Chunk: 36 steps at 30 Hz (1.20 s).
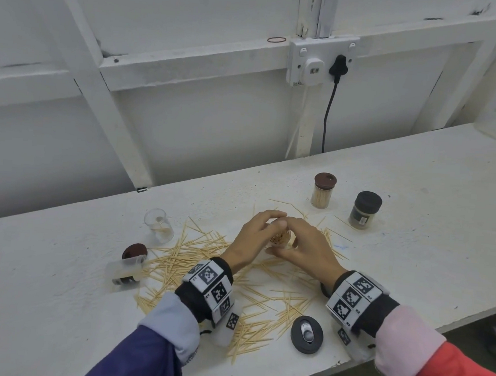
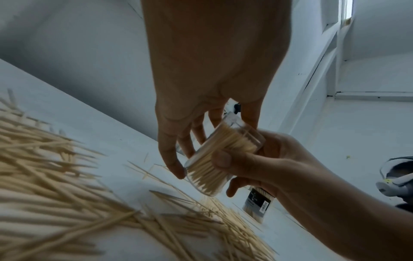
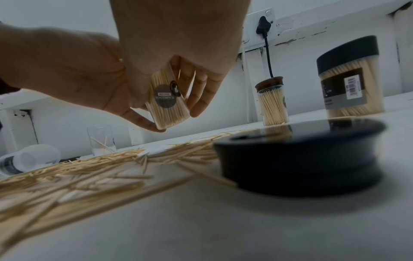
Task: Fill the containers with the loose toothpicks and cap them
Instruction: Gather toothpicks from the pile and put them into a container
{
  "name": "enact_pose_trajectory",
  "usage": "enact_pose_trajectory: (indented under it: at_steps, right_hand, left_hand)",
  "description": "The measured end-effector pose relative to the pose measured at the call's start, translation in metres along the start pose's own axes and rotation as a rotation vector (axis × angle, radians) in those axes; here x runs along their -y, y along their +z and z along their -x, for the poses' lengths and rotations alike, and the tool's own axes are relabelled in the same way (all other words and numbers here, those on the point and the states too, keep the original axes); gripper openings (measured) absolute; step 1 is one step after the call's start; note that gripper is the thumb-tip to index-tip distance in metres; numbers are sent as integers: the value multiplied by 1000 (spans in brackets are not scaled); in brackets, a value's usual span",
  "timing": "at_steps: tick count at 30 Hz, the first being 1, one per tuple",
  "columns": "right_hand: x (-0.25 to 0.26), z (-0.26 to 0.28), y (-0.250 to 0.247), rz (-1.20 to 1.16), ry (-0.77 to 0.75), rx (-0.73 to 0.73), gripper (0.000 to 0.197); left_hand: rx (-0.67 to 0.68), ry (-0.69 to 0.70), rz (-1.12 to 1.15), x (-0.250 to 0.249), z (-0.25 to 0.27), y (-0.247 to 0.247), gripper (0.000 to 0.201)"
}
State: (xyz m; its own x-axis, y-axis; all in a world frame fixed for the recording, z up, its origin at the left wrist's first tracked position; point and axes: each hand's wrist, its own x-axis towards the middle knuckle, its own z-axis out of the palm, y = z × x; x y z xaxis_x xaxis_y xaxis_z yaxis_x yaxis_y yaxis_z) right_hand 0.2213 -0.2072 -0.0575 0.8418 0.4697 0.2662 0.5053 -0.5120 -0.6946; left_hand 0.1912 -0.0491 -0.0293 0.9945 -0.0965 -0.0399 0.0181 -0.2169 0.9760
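Observation:
A clear toothpick container (image 1: 279, 238), packed with toothpicks, is held tilted above the table between both hands. My left hand (image 1: 263, 227) brackets it with thumb and fingers (image 2: 176, 146). My right hand (image 1: 293, 237) grips it from the other side, thumb pressed on its wall (image 2: 221, 159). Its grey label (image 3: 165, 97) faces the right wrist view. Loose toothpicks (image 1: 193, 260) lie scattered across the table under and around both wrists. A black lid (image 1: 307, 335) rests by my right wrist.
Two capped jars stand at the back right, one brown-lidded (image 1: 324, 191) and one black-lidded (image 1: 365, 210). A nearly empty clear glass (image 1: 159, 225) stands at the left. A frosted container (image 1: 126, 270) lies on its side beside a brown cap (image 1: 135, 251). The table's front edge (image 1: 345, 364) is close.

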Motion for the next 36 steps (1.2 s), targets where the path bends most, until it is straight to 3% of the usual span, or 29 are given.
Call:
enact_pose_trajectory:
  at_steps: [5, 9, 15, 21, 23, 26, 31, 33, 36]
  right_hand:
    - [3, 3, -1, -2, -14, 7, 54]
    - [2, 2, -1, -4, -14, 2, 46]
    - [2, 2, 3, 29, -20, 33, 48]
    - [3, 2, 4, 40, -24, 51, 51]
    - [3, 2, 3, 53, -13, 48, 52]
    - [3, 2, 1, 66, 8, 53, 52]
    - [5, 3, 3, 58, 9, 77, 53]
    - [7, 3, 3, 68, -2, 86, 53]
    - [9, 4, 3, 83, -9, 102, 53]
  left_hand:
    - [-14, -56, 30, -3, 0, 0, 29]
    - [37, -50, 46, 2, 4, -6, 38]
    - [111, -69, 68, -2, 11, -15, 35]
    - [190, -119, 33, -7, 20, -37, 48]
    - [141, -113, -85, -6, 22, -52, 46]
    - [85, -92, -450, -1, 26, -84, 44]
    - [333, -361, -1084, 18, 37, -112, 96]
    - [350, -346, -1181, 23, 43, -111, 103]
    - [295, -244, -1200, 31, 47, -108, 97]
